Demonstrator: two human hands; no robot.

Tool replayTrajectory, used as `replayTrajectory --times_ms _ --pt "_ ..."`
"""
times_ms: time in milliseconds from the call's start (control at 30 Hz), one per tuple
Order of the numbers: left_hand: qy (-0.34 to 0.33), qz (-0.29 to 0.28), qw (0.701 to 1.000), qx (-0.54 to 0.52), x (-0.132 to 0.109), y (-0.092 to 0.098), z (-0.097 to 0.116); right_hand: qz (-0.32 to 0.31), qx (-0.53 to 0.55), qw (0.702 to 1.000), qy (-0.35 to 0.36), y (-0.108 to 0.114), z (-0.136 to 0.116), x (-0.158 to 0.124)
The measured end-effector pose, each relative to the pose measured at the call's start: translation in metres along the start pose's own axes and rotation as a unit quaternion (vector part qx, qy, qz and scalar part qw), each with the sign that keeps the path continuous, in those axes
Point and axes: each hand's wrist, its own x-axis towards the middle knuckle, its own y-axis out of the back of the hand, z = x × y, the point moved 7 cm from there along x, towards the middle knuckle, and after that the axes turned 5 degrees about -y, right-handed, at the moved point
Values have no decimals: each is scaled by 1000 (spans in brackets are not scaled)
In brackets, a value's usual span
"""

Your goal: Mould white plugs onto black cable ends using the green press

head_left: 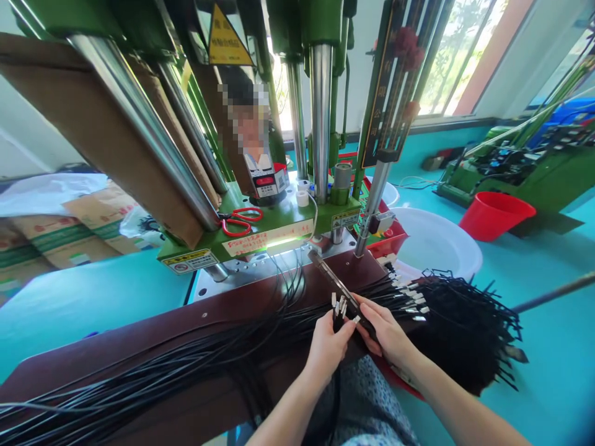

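Observation:
My left hand [331, 342] is closed around several black cables, whose pale connector ends [341, 306] stick up above the fingers. My right hand [385, 328] grips the near end of a long dark metal bar [335, 280]. The bar slants away from me, its far end close to the opening of a green press [279, 230]. Thumb and fingers of both hands almost meet beside the bar, where a small pale connector tip [356, 319] shows. Beneath the hands, a bundle of black cables [195, 359] lies across the brown table [116, 331].
Red-handled scissors [242, 222] rest on the press ledge. Steel columns [320, 118] rise from it. To the right are a heap of black moulded strips [458, 331], a white basin [432, 244] and a red bucket [495, 215]. Cartons [60, 241] stand at left.

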Motion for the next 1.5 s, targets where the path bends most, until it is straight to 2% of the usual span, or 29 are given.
replayTrajectory --times_ms 233,333,433,533,600,667,867,1000,1167,1300,1433,1500 --pt "-26 16 999 36 -1 11 1 16 -66 995 72 -7 -3 -3" --pt "-70 34 997 24 -2 17 10 13 -36 999 31 -7 0 -3" --pt "-107 63 990 -64 -4 23 18 22 13 1000 -15 -1 2 -4" --pt "-71 55 988 -124 -3 19 13 30 44 998 -16 3 1 -6" --pt "-31 42 994 -98 -1 14 6 27 41 999 -14 3 1 -6" --pt "-21 39 998 -48 2 11 1 23 31 999 -15 2 1 -6" --pt "-111 80 988 66 6 18 8 16 8 1000 -25 -2 -2 -7" --pt "-130 85 982 109 2 20 14 8 -17 1000 -22 -3 0 -5" --pt "-140 96 977 131 -3 23 18 -11 -109 992 62 -5 2 -4" --pt "-119 106 984 78 -3 29 16 -5 -82 996 20 -4 5 -5" --pt "-109 159 981 -18 -7 43 24 18 -21 1000 -6 0 3 -9" --pt "-63 114 990 -62 -7 38 22 19 -10 1000 -4 2 2 -11"
